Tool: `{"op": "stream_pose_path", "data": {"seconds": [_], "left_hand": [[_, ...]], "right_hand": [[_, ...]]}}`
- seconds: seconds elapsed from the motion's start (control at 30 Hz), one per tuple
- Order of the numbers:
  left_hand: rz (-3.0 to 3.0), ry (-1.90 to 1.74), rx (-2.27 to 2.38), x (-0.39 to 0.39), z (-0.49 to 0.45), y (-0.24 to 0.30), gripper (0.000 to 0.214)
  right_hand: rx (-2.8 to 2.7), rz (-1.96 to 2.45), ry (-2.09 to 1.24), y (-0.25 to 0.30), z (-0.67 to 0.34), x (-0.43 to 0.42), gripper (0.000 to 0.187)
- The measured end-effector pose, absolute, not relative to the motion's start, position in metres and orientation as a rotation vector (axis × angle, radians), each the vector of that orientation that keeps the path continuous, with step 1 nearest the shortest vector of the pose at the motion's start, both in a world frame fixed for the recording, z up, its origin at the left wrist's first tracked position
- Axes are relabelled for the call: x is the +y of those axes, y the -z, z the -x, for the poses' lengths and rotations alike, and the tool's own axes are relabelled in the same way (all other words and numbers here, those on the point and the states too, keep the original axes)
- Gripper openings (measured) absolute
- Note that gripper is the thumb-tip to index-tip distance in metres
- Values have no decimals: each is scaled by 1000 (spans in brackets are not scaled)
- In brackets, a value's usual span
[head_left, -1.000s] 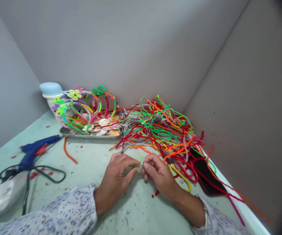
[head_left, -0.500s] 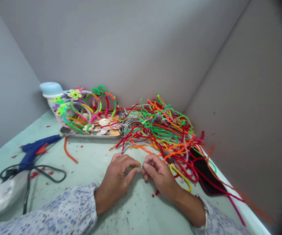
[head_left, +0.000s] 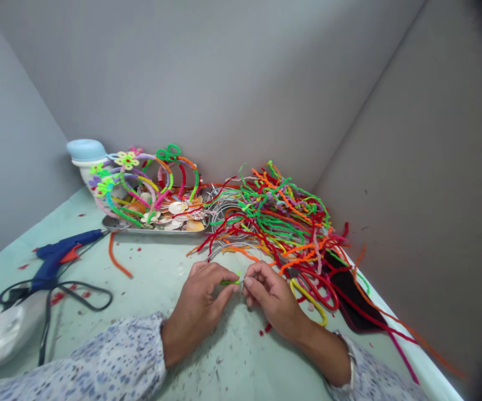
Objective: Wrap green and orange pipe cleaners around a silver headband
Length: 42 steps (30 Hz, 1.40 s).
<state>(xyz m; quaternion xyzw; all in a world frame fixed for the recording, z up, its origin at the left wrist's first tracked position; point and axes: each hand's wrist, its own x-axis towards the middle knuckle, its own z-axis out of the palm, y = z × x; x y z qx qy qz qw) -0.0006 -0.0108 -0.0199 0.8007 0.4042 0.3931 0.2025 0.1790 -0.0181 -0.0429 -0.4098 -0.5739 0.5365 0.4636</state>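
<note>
My left hand [head_left: 201, 295] is closed in a pinch, thumb and forefinger on a short bit of bright green pipe cleaner [head_left: 229, 282]. My right hand [head_left: 269, 295] pinches too, its fingertips a small gap away, on a thin greyish tip that I cannot make out well. Behind the fingers a thin metal headband [head_left: 235, 245] arcs from one hand to the other; its ends are hidden by the hands. Close to my right hand lie scissors with yellow and red handles [head_left: 313, 303].
A metal tray [head_left: 161, 231] of seashells carries several pipe-cleaner headbands [head_left: 130, 186], beside a white bottle with a blue lid [head_left: 87, 150]. Tangled pipe cleaners [head_left: 282, 206] cover bare metal hoops. A blue glue gun [head_left: 57, 256] with its cord lies left; a dark flat object [head_left: 358, 303] right.
A little more of the green pipe cleaner shows between my left fingertips. Both hands stay in nearly the same place.
</note>
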Motion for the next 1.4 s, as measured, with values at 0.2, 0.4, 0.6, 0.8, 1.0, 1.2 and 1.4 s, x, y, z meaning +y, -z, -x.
{"op": "stream_pose_path", "data": {"seconds": [0.2,0.4,0.6,0.8,1.0,1.2,1.4], "left_hand": [[-2234,-1004,1154,-13,1,19,6],[-2227,-931,1166,-16,0,16,9],[-2219,-884,1172,-16,-1,16,12],[-2195,-860,1158,-15,0,18,11],[-2169,-879,1141,-15,0,17,12],[-2165,-851,1134,-16,-1,14,19],[-2159,-814,1132,-16,-1,14,20]], "right_hand": [[-1425,1027,-1303,45,-179,-18,16],[-1438,1061,-1274,41,-179,-20,15],[-1454,1074,-1238,41,-180,-20,15],[-1468,1093,-1220,42,-181,-19,15],[-1481,1111,-1197,41,-181,-19,15],[-1524,1119,-1164,40,-181,-21,13],[-1536,1120,-1160,37,-179,-21,13]]}}
